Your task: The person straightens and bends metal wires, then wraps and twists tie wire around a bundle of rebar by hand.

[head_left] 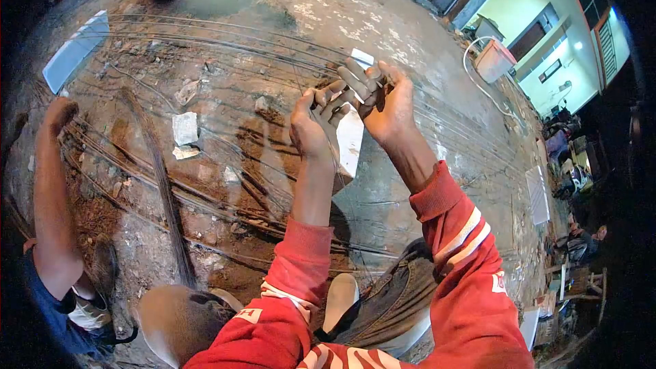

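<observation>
My left hand [313, 124] and my right hand [388, 101] are raised close together at the middle of the view, fingers curled and dirty with grey. A thin dark wire seems to pass through my left hand, showing faintly above and below it. Whatever lies between my right fingers is hidden. Behind and below the hands stands a white block [350, 140], partly covered by them. Long steel rods [239, 44] stretch across the ground under and beyond my hands. A dark bundle of thin wires [160, 184] lies on the ground to the left.
A co-worker's arm [56, 184] reaches in at the left, near a white slab [76, 51]. Broken white block pieces [184, 130] lie on the soil. A pink bucket [495, 61] with a hose stands at the upper right. Another person [581, 242] sits at far right.
</observation>
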{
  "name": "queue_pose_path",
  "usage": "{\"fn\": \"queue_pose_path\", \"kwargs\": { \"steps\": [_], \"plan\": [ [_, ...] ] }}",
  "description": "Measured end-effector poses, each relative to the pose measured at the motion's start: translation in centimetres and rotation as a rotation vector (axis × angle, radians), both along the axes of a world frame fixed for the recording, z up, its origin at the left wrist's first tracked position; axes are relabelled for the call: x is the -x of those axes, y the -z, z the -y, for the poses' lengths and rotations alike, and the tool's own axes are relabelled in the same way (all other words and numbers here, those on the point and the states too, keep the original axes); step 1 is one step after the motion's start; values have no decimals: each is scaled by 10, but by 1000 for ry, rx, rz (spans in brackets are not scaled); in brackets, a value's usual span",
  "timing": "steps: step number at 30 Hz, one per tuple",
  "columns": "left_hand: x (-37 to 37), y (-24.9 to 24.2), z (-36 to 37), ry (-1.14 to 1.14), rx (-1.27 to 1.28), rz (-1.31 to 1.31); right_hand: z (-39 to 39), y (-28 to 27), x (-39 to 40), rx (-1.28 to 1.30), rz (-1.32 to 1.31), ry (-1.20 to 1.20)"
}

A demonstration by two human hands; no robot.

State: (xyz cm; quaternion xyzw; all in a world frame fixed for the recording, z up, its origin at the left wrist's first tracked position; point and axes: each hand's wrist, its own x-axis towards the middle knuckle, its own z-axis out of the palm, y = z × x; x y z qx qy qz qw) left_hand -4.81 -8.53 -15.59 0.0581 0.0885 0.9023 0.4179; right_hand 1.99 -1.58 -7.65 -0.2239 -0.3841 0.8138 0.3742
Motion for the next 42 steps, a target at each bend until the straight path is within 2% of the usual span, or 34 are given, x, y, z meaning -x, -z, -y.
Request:
{"fn": "queue_pose_path", "kwargs": {
  "steps": [5,13,17,20,21,22,23,25,27,28,31,34,37,41,42],
  "plan": [
    [1,4,0,-62,-35,-24,-3,3,3,23,-14,-1],
    [1,5,-5,-187,58,-19,-1,3,3,6,0,-11],
    [1,3,-5,-183,108,15,0,3,3,26,14,-5],
    [3,7,-4,-147,124,-89,1,2,1,37,17,-33],
    [0,5,-6,-158,132,-3,2,2,1,50,21,-63],
    [3,3,-7,-194,144,79,-5,10,1,12,18,-116],
    [2,28,-33,-218,150,43,-12,14,-1,-49,59,-189],
    [0,35,-30,-262,195,11,-10,16,-4,-124,208,-285],
    [-3,32,-26,-256,211,-14,-7,21,-10,-267,462,-153],
    [-3,30,-23,-248,220,-22,0,19,-9,-336,415,-234],
    [5,28,-18,-252,251,-44,21,20,1,-554,610,-142],
    [14,28,-15,-262,273,-44,17,16,7,-646,782,-394],
    [20,30,-16,-280,287,-41,44,14,11,-747,786,-355],
    [28,31,-13,-294,312,-48,48,14,12,-852,809,-434],
    [28,30,-12,-269,311,-18,38,27,11,-845,780,-384]
  ]
}}
